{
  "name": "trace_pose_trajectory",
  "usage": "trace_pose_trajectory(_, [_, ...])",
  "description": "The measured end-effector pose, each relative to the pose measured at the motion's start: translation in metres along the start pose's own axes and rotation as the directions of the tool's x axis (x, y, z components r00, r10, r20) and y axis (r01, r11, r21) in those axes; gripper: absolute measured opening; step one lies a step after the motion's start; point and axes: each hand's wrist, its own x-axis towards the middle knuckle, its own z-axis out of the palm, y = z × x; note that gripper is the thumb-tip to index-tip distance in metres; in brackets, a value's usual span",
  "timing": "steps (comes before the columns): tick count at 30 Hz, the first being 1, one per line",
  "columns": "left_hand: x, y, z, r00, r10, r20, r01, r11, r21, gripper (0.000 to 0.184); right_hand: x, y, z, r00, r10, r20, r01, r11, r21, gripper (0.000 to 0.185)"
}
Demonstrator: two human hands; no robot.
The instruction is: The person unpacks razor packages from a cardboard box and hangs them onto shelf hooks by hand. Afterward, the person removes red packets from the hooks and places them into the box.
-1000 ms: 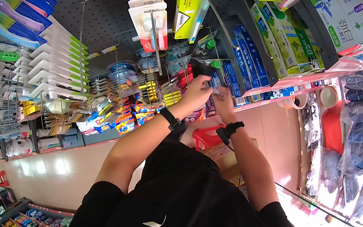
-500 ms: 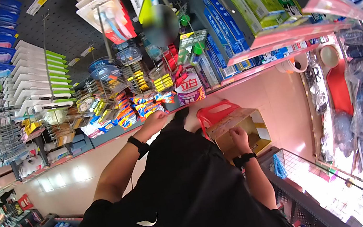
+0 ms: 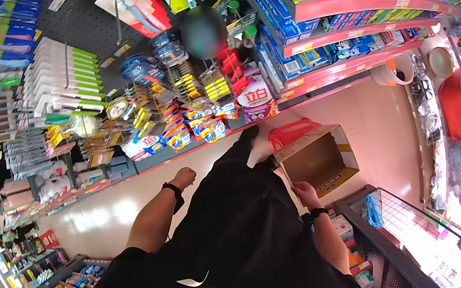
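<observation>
Carton progress: the cardboard carton (image 3: 307, 148) is standing open; what is done or left is not showing.
Carton look: its brown inside is facing the person, its printed flap hanging out.
Carton place: it is sitting beside the red plastic item (image 3: 292, 132), below the shelves (image 3: 347, 35).
Right hand (image 3: 307, 193): fingers are bending near the carton's edge; contact or grip, cannot tell.
Left hand (image 3: 185, 178): fingers are curling inward, away from the carton; whether they are pinching anything, cannot tell.

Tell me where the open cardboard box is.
In the head view, the open cardboard box is right of centre, just beyond the person's right hand and next to a red plastic item.
</observation>
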Motion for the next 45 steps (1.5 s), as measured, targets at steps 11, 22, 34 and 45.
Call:
trace_pose_trajectory(11, [-0.037, -0.029, 0.038, 0.981, 0.112, -0.156, -0.114, 0.994, -0.002, 0.030, 0.000, -0.008, -0.003, 0.988, -0.055, 0.143, 0.110, 0.906, -0.408, 0.053])
trace_pose_trajectory(22, [-0.047, -0.075, 0.033, 0.987, 0.015, -0.159, -0.038, 0.989, -0.144, 0.028, -0.003, 0.003, 0.009, 0.988, -0.145, 0.049, 0.152, 0.879, -0.452, 0.048])
trace_pose_trajectory(34, [-0.059, -0.276, 0.004, 0.986, -0.043, -0.162, -0.021, 0.927, -0.375, 0.026, -0.054, -0.055, 0.085, 0.959, -0.166, -0.231, -0.072, 0.645, -0.761, 0.032])
trace_pose_trajectory(45, [-0.063, -0.457, 0.017, 0.945, -0.288, 0.158, 0.323, 0.903, -0.284, 0.026, -0.090, -0.070, 0.115, 0.936, -0.309, -0.170, 0.056, 0.607, -0.793, 0.031])
